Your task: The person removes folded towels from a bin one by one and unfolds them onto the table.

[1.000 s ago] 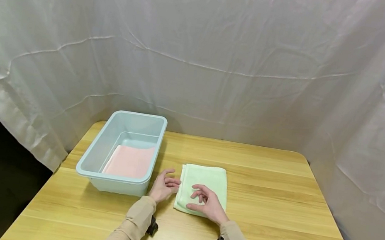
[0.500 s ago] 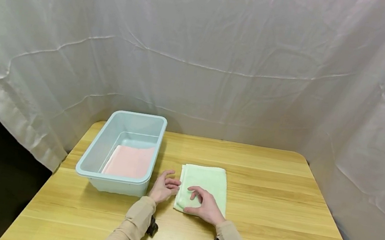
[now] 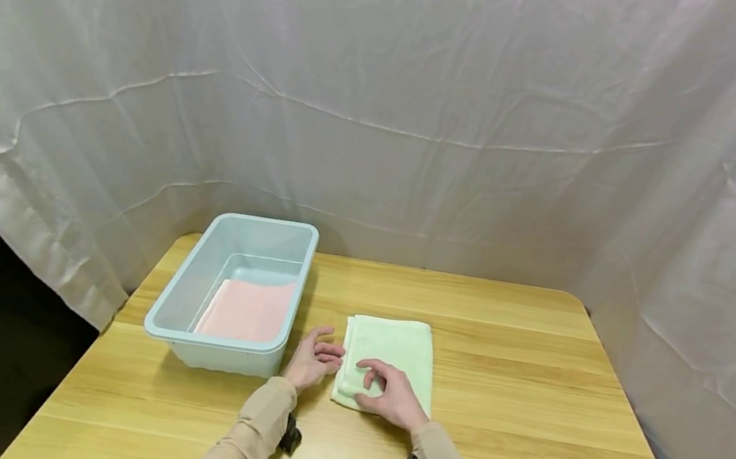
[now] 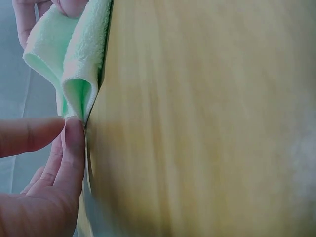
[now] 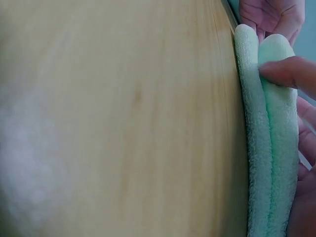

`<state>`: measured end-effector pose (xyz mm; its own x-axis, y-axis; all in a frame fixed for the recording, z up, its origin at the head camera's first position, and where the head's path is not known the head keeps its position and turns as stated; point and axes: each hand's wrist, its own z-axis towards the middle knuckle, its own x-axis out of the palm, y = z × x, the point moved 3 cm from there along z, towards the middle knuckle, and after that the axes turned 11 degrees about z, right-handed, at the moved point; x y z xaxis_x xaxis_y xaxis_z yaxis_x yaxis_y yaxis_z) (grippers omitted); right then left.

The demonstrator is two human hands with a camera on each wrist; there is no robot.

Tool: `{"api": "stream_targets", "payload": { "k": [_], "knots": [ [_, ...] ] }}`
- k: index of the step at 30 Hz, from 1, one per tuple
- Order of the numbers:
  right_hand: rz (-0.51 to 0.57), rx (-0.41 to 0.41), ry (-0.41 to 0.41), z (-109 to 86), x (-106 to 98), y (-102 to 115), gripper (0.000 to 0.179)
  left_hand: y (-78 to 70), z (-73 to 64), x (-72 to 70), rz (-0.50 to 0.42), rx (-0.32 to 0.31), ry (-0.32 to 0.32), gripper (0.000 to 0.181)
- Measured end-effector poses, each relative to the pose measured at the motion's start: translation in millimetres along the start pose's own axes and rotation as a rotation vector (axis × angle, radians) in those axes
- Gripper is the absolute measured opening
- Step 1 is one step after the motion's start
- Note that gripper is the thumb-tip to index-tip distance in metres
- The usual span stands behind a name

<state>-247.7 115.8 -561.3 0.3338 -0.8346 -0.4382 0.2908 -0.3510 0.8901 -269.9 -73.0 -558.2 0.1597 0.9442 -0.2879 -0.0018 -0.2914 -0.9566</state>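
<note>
A pale green folded towel (image 3: 397,342) lies on the table. My left hand (image 3: 311,361) is at its left edge. In the left wrist view the thumb (image 4: 29,136) and forefinger tips meet at the folded edge and pinch it, while the layers gape open in loops. From the near right side my right hand (image 3: 397,401) reaches over the towel with bent fingers. Its thumb (image 5: 289,73) presses into the groove between two thick folds in the right wrist view, gripping the upper fold; the fingers behind are partly hidden by the towel.
Left of the towel stands a light blue plastic basin (image 3: 173,295) with a folded pink cloth (image 3: 250,311) inside. The wooden table (image 3: 529,399) extends to the right. Grey curtains (image 3: 419,181) hang around its back and sides.
My right hand has moved slightly left and closer to the towel's near edge, its fingers bending more. The left hand, basin and towel look unmoved.
</note>
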Motion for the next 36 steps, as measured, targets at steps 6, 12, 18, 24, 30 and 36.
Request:
{"api": "stream_targets", "payload": {
  "k": [6,12,18,24,30,36],
  "knots": [
    [0.022,0.007,-0.015,-1.2,-1.4,0.7,0.036,0.0,-0.1,-0.5,-0.004,-0.012,0.001,0.065],
    [0.060,-0.012,-0.052,-2.5,-1.9,-1.0,0.022,-1.8,-0.8,0.4,-0.003,-0.020,-0.002,0.063],
    [0.088,-0.020,-0.103,-5.4,-5.2,-0.6,0.020,-2.5,-0.7,0.9,0.007,-0.009,-0.009,0.061],
    [0.108,0.031,-0.181,-8.8,-15.0,1.3,0.018,-1.5,-0.4,1.1,0.013,0.001,-0.007,0.062],
    [0.191,0.089,-0.255,-11.3,-28.3,3.0,0.019,-1.6,-0.3,1.1,0.011,-0.011,-0.004,0.065],
    [0.321,0.132,-0.319,-17.6,-47.4,5.5,0.021,-3.3,-0.9,3.0,-0.005,-0.003,0.024,0.070]
  ]
}}
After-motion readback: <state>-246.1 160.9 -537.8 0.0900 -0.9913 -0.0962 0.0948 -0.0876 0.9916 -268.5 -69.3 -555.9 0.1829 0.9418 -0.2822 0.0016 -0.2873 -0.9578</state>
